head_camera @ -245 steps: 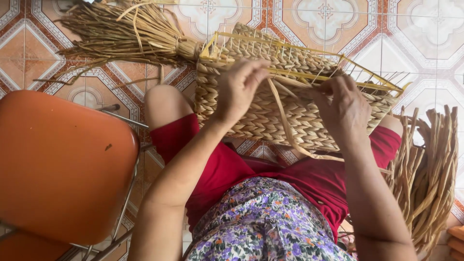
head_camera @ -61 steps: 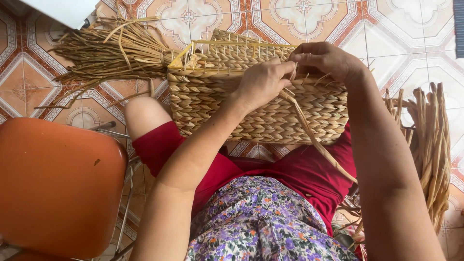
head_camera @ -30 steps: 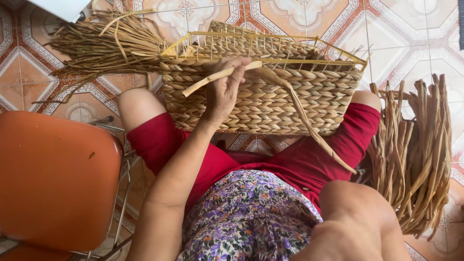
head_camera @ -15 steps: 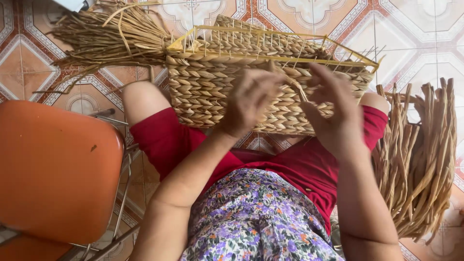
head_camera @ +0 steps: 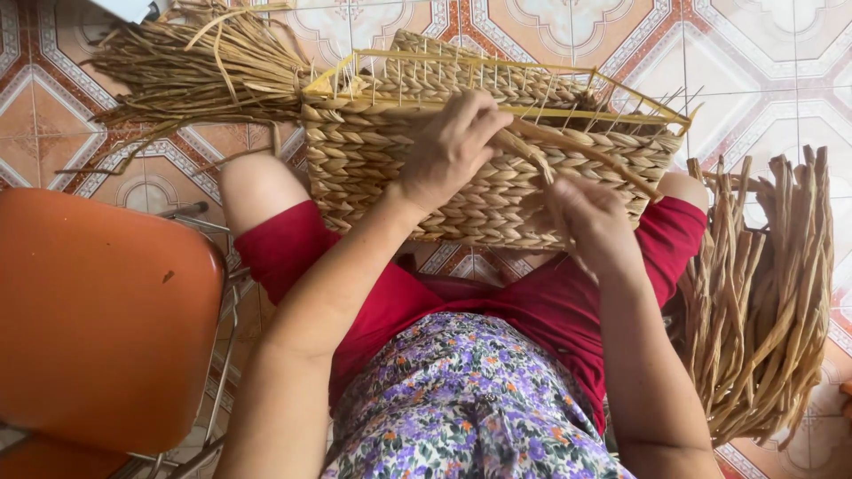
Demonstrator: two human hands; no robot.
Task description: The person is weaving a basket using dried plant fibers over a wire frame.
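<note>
A half-woven straw basket (head_camera: 373,168) on a yellow wire frame (head_camera: 532,64) rests across my knees, its open top facing away from me. My left hand (head_camera: 448,146) presses on the basket's near wall close to the rim, fingers closed over a flat straw strand (head_camera: 581,155). My right hand (head_camera: 593,222) sits lower and to the right against the woven wall, pinching the same strand, which runs up toward the rim.
A loose bundle of dry straw (head_camera: 191,66) lies on the tiled floor (head_camera: 763,62) behind the basket at the left. A thick bundle of straw stalks (head_camera: 763,293) stands at my right. An orange chair seat (head_camera: 93,310) is close at my left.
The basket has shifted slightly on my knees. My left hand has moved up to the rim and my right hand has dropped lower on the wall, drawing the strand along.
</note>
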